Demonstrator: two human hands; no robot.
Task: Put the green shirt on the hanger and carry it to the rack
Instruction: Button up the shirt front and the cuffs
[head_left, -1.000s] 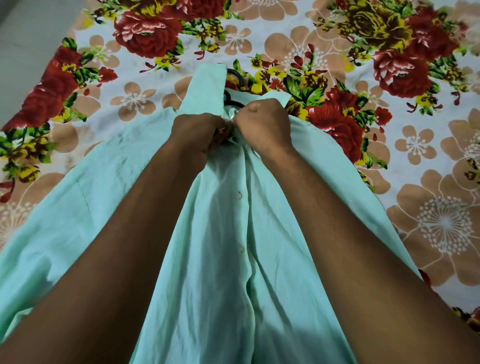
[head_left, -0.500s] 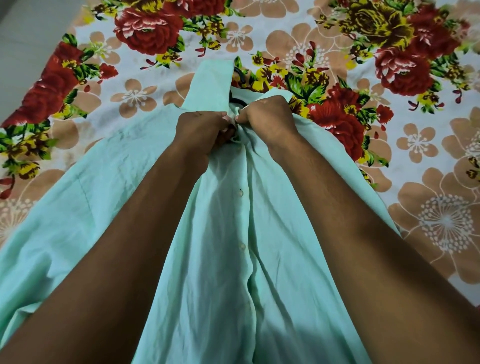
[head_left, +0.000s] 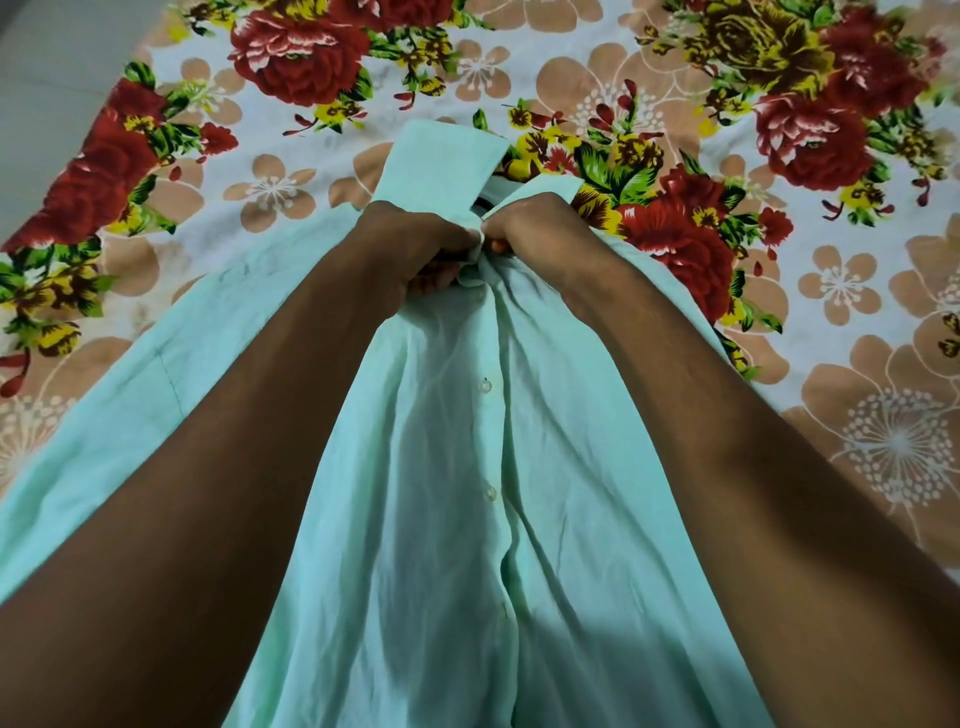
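The mint green shirt (head_left: 447, 499) lies spread front-up on the bed, its collar (head_left: 441, 156) turned up at the far end. My left hand (head_left: 415, 249) and my right hand (head_left: 540, 228) meet at the top of the button placket just below the collar, each pinching one edge of the fabric. A small dark piece of the hanger (head_left: 485, 202) shows inside the collar opening; the rest of it is hidden under the cloth. Two buttons lower on the placket are visible.
A floral bedsheet (head_left: 779, 260) with red roses and tan flowers covers the bed all around the shirt. A strip of grey floor (head_left: 47, 78) shows at the upper left beyond the bed's edge.
The collar has flattened forward and covers more of the hanger's hook. Both hands stay at the top of the placket, their fingers shifted slightly on the fabric.
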